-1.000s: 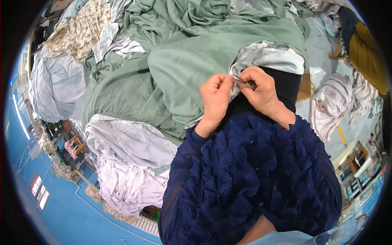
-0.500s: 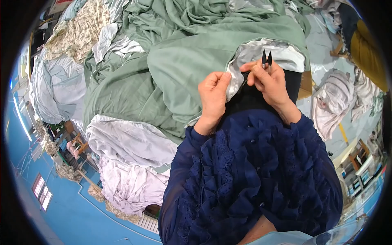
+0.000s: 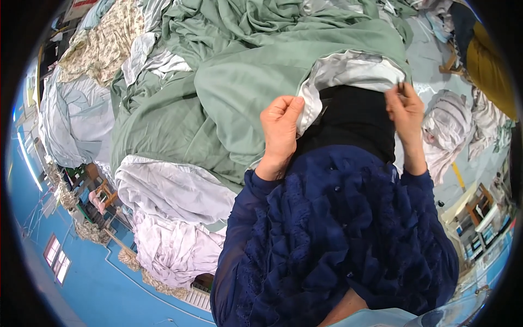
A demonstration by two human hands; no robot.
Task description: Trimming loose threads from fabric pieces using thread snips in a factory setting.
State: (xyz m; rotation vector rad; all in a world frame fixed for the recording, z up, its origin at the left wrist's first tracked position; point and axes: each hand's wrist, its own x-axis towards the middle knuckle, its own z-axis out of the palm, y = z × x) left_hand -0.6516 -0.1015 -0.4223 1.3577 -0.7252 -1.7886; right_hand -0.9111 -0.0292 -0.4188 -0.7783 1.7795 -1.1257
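Note:
A large sage-green cloth (image 3: 239, 92) with a pale grey underside (image 3: 348, 71) lies heaped in front of me. Its turned-back edge rests over a black cloth (image 3: 354, 122). My left hand (image 3: 280, 128) pinches that edge at its left end, fingers closed. My right hand (image 3: 406, 109) grips the same edge at its right end. A small dark tool tip (image 3: 401, 87) pokes up from its fingers; I cannot tell what kind of tool it is. The edge runs stretched between the two hands. My dark blue ruffled sleeves (image 3: 338, 234) fill the lower middle.
More cloth lies piled around: pale lilac sheets (image 3: 174, 191) at lower left, light blue ones (image 3: 76, 120) at far left, a floral one (image 3: 103, 43) at top left, a striped white bundle (image 3: 452, 125) at right. Wooden furniture (image 3: 479, 201) stands at far right.
My hands were close together on the cloth edge; now they are apart. The right hand has slid to the right along the edge, and the left hand has dropped slightly.

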